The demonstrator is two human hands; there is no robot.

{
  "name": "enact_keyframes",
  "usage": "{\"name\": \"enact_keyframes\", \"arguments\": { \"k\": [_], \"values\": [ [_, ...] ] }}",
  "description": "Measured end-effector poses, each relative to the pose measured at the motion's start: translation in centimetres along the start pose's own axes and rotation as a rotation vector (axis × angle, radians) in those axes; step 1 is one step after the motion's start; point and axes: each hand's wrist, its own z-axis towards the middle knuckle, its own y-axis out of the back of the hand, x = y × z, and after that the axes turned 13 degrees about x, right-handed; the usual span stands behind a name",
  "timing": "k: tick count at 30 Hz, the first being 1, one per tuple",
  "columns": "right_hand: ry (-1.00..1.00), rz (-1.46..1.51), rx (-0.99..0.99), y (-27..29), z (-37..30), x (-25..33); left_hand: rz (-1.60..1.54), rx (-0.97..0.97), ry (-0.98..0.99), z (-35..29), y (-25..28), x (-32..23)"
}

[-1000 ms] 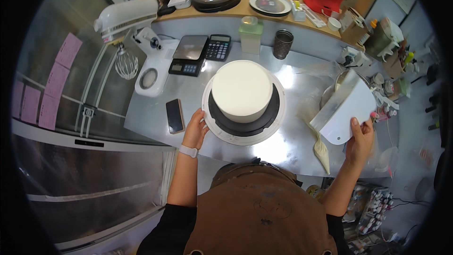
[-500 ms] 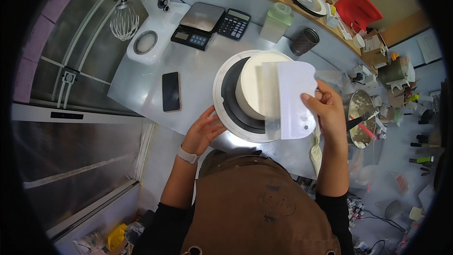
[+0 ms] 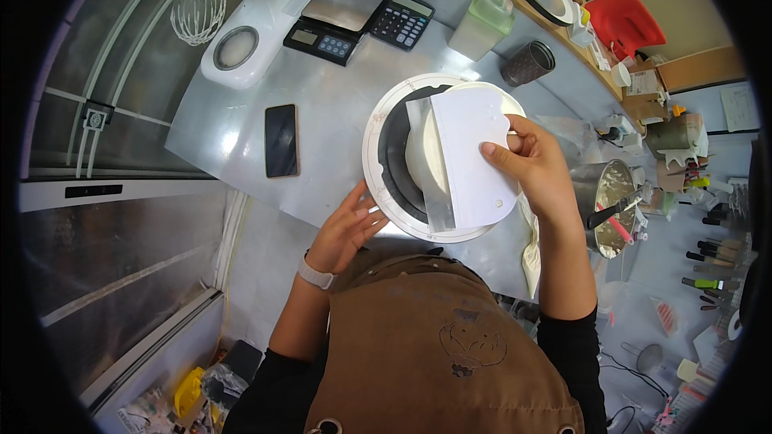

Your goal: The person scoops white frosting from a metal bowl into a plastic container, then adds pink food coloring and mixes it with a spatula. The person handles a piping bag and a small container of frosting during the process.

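I see the grey metal worktop (image 3: 322,120) spread out ahead of both hands, and on it, between them, the round white turntable with a black disc (image 3: 384,162) carrying a white frosted cake (image 3: 420,162). My right hand (image 3: 535,165) is closed around the right edge of a large white plastic scraper with a metal blade edge (image 3: 470,157), thumb on its face, holding it over the cake so that it hides most of the frosting. My left hand (image 3: 347,229) is loosely open, fingers spread, its fingertips touching the near left rim of the turntable. Just below my right wrist lies a cream-filled piping bag (image 3: 531,253), and right of that hand stands a steel bowl with a pink-handled tool (image 3: 609,197). Beyond my left hand a black smartphone (image 3: 281,140) lies flat, well apart from the turntable. Farther out are a white stand mixer with a wire whisk (image 3: 233,24), a digital kitchen scale (image 3: 331,18) and a dark calculator (image 3: 402,21).
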Motion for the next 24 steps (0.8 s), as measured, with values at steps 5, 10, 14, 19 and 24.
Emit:
{"name": "enact_keyframes", "arguments": {
  "k": [5,10,14,19,24],
  "values": [
    [0.004,-0.062,-0.054,1.1,-0.5,-0.2,0.015,-0.004,0.005,0.1,0.2,0.1],
    [-0.018,-0.073,-0.167,2.9,-2.0,-0.2,0.028,-0.022,0.009,0.1,0.1,0.1],
    [0.033,-0.103,-0.306,6.7,-4.9,0.1,0.027,-0.017,0.006,0.1,0.1,0.1],
    [0.421,0.198,-0.528,12.9,-11.2,0.6,0.018,-0.017,0.043,-0.2,0.4,0.3],
    [0.991,0.396,-0.542,15.0,-15.1,0.2,-0.036,0.063,0.149,-0.9,0.5,1.2]
  ]
}}
